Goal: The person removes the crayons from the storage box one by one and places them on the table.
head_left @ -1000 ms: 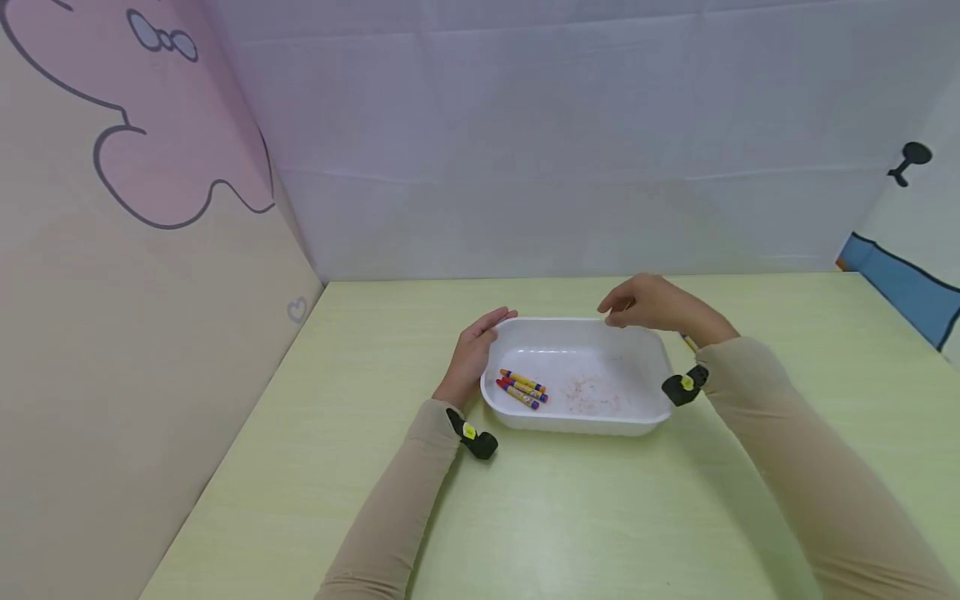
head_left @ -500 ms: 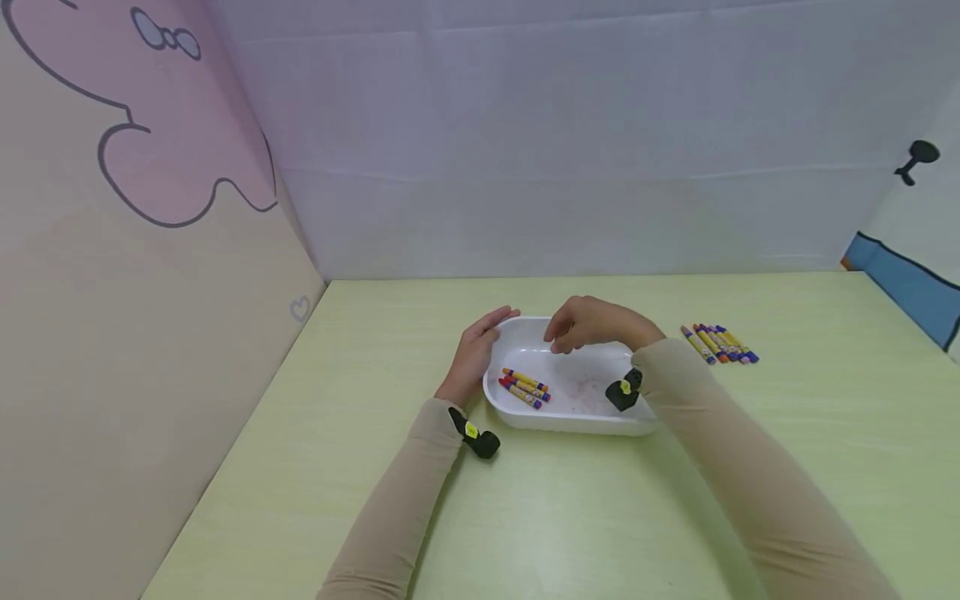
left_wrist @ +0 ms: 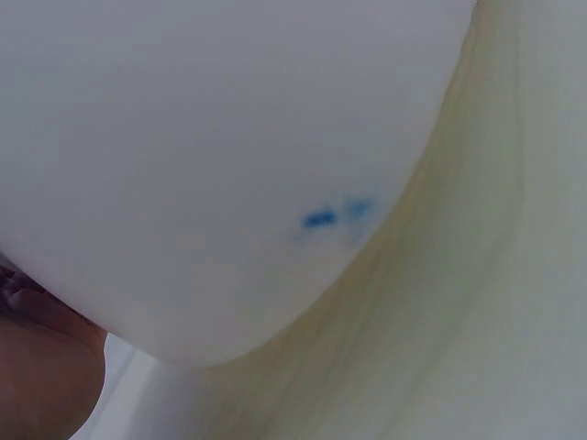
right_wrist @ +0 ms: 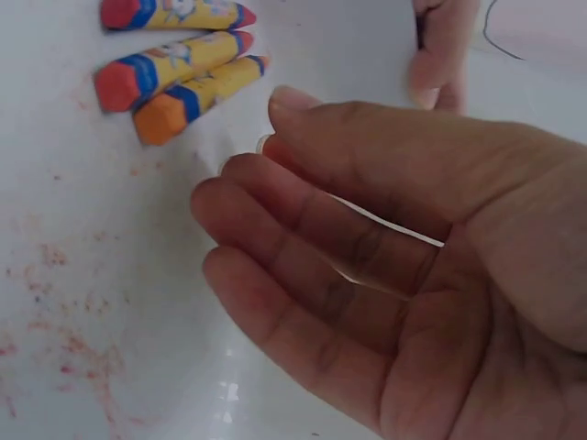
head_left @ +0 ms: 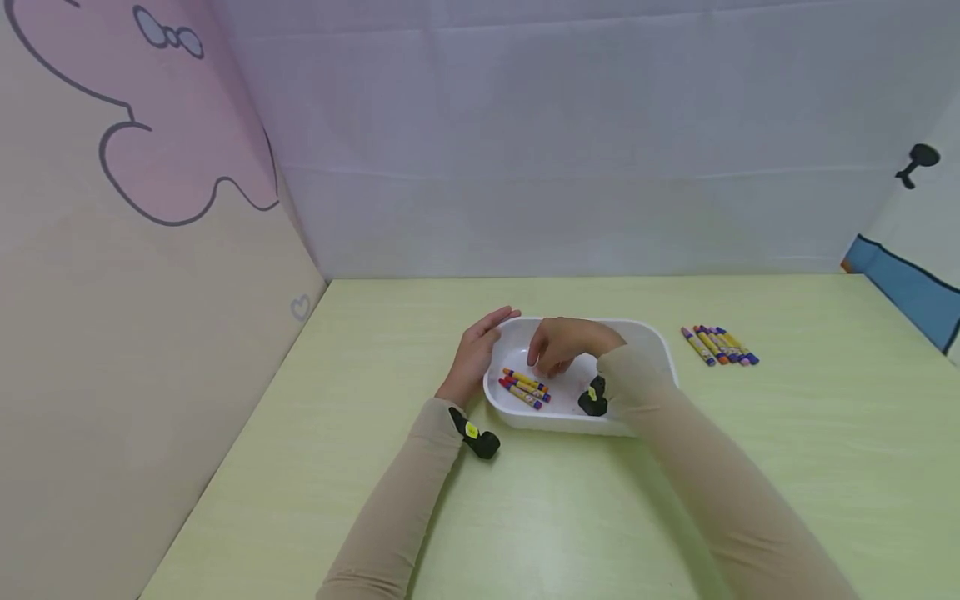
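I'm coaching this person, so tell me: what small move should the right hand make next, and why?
Probably lower the right hand slightly and pinch the orange crayon. The hand looks empty and is close to that crayon, the nearest of the three in the white tray, while the left hand rests against the tray's left end.

On the table (head_left: 540,517), within the tray (head_left: 555,423) and toward its front left corner, three wax crayons (head_left: 527,387) side by side, with the right hand (head_left: 566,343) just behind and to the right of them, over the tray's floor. Against the tray's left end, the left hand (head_left: 477,350); just beyond its right end, apart from it, a row of crayons (head_left: 720,345). Well behind the tray, a hanging sheet (head_left: 570,150); far to its left, a side wall (head_left: 150,350).
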`<state>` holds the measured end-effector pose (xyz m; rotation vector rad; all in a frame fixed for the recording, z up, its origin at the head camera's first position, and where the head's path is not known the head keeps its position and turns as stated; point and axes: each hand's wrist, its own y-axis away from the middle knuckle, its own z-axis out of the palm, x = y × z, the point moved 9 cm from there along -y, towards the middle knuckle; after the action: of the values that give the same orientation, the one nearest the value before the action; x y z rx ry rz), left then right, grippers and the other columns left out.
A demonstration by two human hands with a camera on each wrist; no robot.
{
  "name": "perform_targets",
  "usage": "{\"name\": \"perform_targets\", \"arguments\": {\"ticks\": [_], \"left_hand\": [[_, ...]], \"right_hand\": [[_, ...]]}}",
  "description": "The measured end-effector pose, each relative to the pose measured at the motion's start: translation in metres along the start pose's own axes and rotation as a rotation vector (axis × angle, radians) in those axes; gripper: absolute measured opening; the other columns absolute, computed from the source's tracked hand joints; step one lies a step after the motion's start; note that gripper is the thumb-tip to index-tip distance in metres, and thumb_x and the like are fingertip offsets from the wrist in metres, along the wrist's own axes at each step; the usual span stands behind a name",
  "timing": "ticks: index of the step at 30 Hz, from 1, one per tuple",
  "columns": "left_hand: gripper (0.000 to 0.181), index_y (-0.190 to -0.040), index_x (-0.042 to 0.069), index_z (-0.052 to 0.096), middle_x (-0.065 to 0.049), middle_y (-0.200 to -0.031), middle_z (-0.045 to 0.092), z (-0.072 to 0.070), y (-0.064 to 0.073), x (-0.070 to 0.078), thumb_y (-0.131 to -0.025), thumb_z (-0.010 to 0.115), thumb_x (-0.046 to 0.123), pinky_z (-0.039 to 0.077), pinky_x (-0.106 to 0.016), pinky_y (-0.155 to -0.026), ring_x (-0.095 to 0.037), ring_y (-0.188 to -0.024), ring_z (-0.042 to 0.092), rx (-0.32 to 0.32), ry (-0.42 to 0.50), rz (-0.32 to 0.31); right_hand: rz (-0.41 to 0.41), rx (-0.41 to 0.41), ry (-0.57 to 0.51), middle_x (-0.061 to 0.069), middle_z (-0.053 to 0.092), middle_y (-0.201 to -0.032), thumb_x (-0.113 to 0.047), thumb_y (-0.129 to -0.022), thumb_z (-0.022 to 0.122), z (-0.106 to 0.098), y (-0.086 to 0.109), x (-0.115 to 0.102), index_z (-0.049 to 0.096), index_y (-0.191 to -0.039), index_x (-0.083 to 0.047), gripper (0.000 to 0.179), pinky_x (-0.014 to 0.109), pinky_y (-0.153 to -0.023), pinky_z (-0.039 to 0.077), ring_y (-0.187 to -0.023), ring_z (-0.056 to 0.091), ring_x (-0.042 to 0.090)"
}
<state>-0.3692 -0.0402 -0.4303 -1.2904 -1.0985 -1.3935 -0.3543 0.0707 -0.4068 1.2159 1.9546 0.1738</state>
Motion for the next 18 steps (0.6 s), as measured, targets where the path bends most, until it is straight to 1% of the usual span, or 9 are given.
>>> {"name": "perform_targets", "arguments": {"ticks": [4,10,18], "left_hand": [[0.044,-0.142,0.007,0.046,-0.005,-0.139,0.056,0.001,-0.001,0.0,-0.1,0.033,0.006,0.037,-0.035,-0.113,-0.017,-0.134,0.046,-0.002,0.008,0.011],[0.045,-0.141,0.004,0.047,-0.01,-0.14,0.055,0.001,-0.002,0.0,-0.098,0.032,0.002,0.036,-0.035,-0.114,-0.019,-0.136,0.044,-0.01,0.035,0.033],[0.045,-0.141,0.002,0.045,-0.01,-0.139,0.056,0.001,-0.002,0.002,-0.097,0.033,0.002,0.038,-0.035,-0.112,-0.019,-0.135,0.046,-0.007,0.013,0.046]], "right_hand": [[0.039,-0.014,-0.014,0.003,0.065,-0.087,-0.01,-0.086,0.068,0.006,-0.002,0.001,0.069,-0.1,-0.005,0.015,0.027,-0.074,0.058,-0.073,0.058,0.012],[0.037,-0.008,-0.02,0.001,0.067,-0.083,-0.012,-0.085,0.071,0.01,-0.006,-0.001,0.07,-0.095,-0.005,0.013,0.025,-0.073,0.058,-0.071,0.06,0.009],[0.036,0.009,-0.008,0.001,0.067,-0.081,-0.011,-0.081,0.075,0.012,-0.011,-0.001,0.068,-0.09,-0.006,0.012,0.023,-0.071,0.057,-0.07,0.061,0.01]]}}
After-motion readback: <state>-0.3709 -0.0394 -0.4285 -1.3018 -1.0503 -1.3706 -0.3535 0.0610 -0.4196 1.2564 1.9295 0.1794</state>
